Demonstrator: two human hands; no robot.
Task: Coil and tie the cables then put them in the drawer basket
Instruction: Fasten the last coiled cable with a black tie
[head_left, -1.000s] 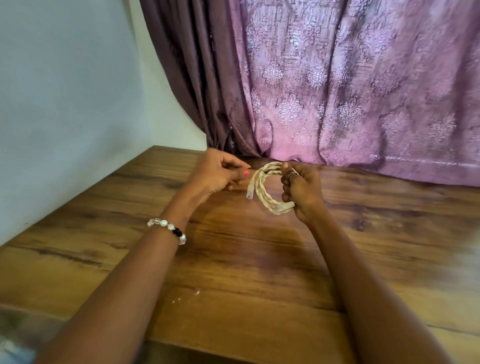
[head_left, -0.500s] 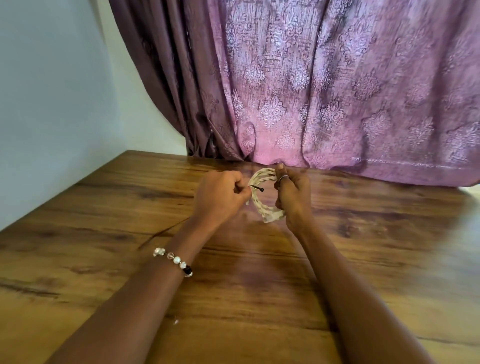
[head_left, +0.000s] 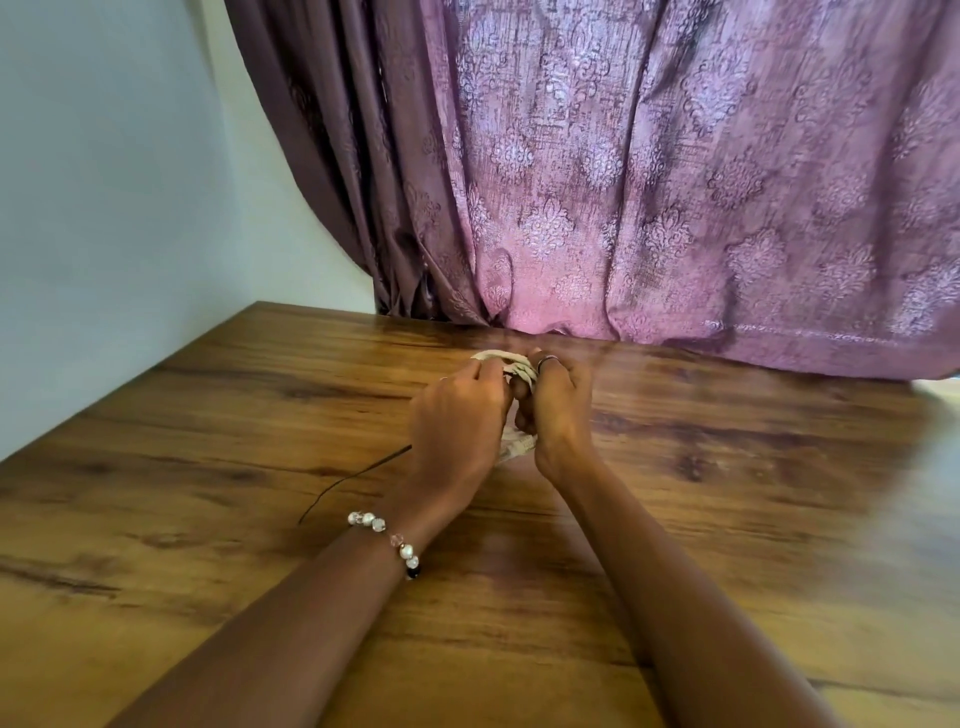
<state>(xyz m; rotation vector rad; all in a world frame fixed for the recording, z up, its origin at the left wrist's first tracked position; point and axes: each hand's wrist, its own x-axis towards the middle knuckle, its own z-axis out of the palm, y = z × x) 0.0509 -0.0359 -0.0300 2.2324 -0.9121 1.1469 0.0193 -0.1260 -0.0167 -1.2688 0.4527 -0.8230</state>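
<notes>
A coiled cream braided cable (head_left: 501, 358) is held upright just above the wooden table (head_left: 727, 493), mostly hidden between my two hands. My right hand (head_left: 558, 410) grips the coil's right side, fingers curled round it. My left hand (head_left: 460, 421) is pressed against the coil's left side with curled fingers and pinches a thin black tie (head_left: 358, 475), whose free end trails left and down across the table. A short piece of the coil's bottom (head_left: 517, 449) shows below the hands.
A purple patterned curtain (head_left: 649, 182) hangs along the table's far edge. A pale wall (head_left: 104, 208) borders the table on the left. No drawer basket is in view.
My left hand has closed in against the coil, covering most of it. The black tie now trails out to the left over the table. The view has shifted a little.
</notes>
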